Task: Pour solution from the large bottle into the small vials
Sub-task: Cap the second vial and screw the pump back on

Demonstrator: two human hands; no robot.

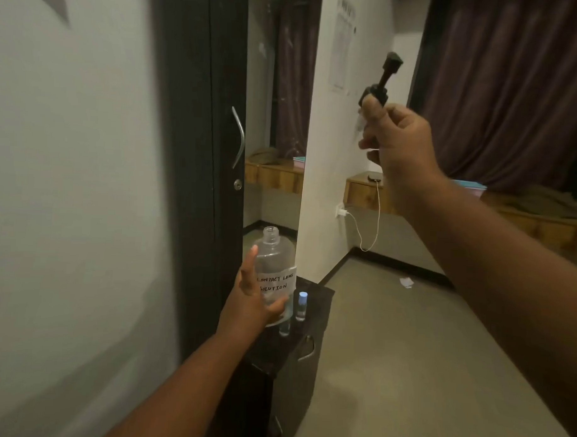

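Left hand [250, 297]: wrapped round the bottle's near-left side, thumb under the label, forefinger straight up along the shoulder.
Bottle [274, 270]: clear, uncapped, upright on the dark cabinet [313, 320]; paper label reads "CONTACT LENS SOLUTION".
Right hand [398, 137]: raised far right, fingers closed round the black pump [382, 82], nozzle uppermost.
Vials: blue-capped vial [302, 305] just right of the bottle; clear vial [284, 328] nearer, partly behind the left hand.

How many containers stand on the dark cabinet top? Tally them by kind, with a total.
Large bottle, labelled, open-necked: 1
Small vials: 2, one blue-capped vial, one clear vial partly hidden behind the left hand
Total: 3
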